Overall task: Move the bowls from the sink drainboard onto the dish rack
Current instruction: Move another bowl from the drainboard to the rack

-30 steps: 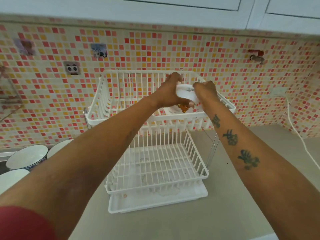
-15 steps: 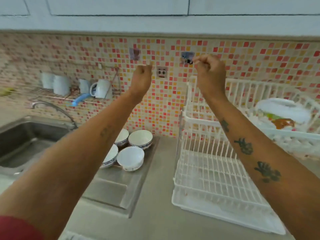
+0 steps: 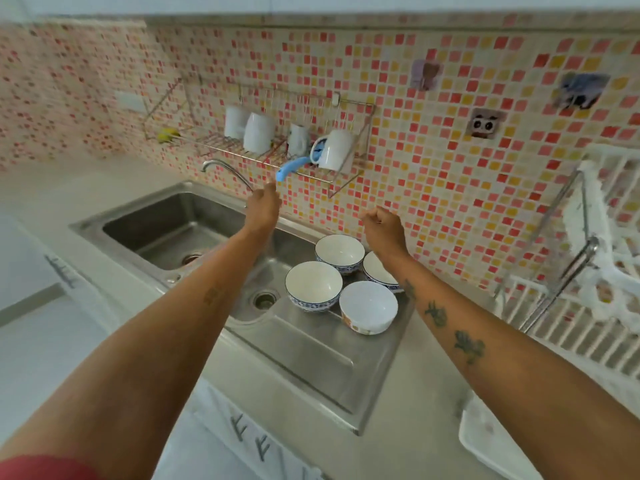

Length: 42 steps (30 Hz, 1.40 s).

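Lower the empty left hand (image 3: 263, 209), relaxed, and right hand (image 3: 382, 227), fisted, to the bowls (image 3: 313, 285) clustered at the drainboard's (image 3: 311, 358) back right corner. Uncurl early; grip the nearest bowl's (image 3: 368, 306) rim, lifting clear of neighbours.

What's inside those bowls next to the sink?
Nothing that shows. Three bowls have bare white insides. The fourth bowl is partly covered by the right forearm; its visible part looks empty, the rest is hidden.
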Each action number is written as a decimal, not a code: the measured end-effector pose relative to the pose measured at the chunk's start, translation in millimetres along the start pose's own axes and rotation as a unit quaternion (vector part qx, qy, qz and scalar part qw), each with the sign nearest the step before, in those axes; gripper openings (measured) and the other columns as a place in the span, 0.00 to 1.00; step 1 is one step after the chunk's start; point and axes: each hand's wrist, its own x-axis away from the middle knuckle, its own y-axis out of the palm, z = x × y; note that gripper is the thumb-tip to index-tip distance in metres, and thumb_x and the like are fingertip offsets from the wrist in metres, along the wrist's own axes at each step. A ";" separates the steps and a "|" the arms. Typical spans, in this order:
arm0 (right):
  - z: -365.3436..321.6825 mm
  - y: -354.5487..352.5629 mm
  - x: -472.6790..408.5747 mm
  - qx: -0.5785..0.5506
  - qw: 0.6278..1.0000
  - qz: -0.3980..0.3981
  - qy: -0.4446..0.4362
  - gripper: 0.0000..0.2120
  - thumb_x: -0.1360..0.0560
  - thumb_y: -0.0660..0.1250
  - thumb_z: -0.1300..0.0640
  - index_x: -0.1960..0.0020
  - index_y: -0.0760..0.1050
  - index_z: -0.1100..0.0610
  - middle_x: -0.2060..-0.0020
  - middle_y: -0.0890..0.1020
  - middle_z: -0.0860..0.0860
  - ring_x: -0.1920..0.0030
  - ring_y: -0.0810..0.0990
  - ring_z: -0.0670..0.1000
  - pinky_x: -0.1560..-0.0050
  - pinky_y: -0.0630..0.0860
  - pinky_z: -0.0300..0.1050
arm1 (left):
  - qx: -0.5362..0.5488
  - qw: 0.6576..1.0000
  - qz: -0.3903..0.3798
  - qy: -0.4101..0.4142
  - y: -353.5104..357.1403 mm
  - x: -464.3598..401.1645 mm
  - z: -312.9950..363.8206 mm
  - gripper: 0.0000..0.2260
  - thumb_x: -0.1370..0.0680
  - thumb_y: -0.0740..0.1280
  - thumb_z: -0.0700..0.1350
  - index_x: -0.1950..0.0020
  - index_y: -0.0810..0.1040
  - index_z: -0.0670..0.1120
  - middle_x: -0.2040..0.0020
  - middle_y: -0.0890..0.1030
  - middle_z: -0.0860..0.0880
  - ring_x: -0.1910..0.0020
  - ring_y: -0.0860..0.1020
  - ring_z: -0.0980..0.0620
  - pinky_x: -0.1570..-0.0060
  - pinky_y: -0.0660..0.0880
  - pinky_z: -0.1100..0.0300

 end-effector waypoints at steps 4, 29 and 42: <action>52.1 15.1 -15.5 0.022 0.995 -0.001 0.102 0.12 0.23 0.59 0.57 0.64 0.66 0.59 0.68 0.68 0.53 0.60 0.67 0.52 0.58 0.63 0.46 | 0.004 0.997 -0.022 -0.072 8.4 0.3 -60.8 0.22 0.17 0.53 0.55 0.59 0.77 0.43 0.60 0.78 0.42 0.60 0.76 0.50 0.60 0.72 0.55; 208.1 23.8 -3.0 0.027 0.943 -0.006 0.331 0.25 0.29 0.54 0.70 0.33 0.70 0.60 0.37 0.77 0.60 0.42 0.75 0.58 0.44 0.74 0.47 | 0.136 0.886 -0.142 -0.419 137.6 58.7 -231.5 0.21 0.21 0.61 0.35 0.28 0.66 0.42 0.33 0.71 0.35 0.48 0.73 0.42 0.64 0.79 0.53; 81.3 -32.3 -45.8 -0.017 0.988 0.006 0.151 0.28 0.28 0.51 0.71 0.31 0.69 0.55 0.38 0.74 0.56 0.39 0.73 0.58 0.48 0.74 0.50 | 0.301 0.888 -0.181 -0.297 139.6 47.8 -118.9 0.24 0.25 0.65 0.39 0.29 0.65 0.44 0.32 0.71 0.35 0.45 0.77 0.37 0.61 0.82 0.49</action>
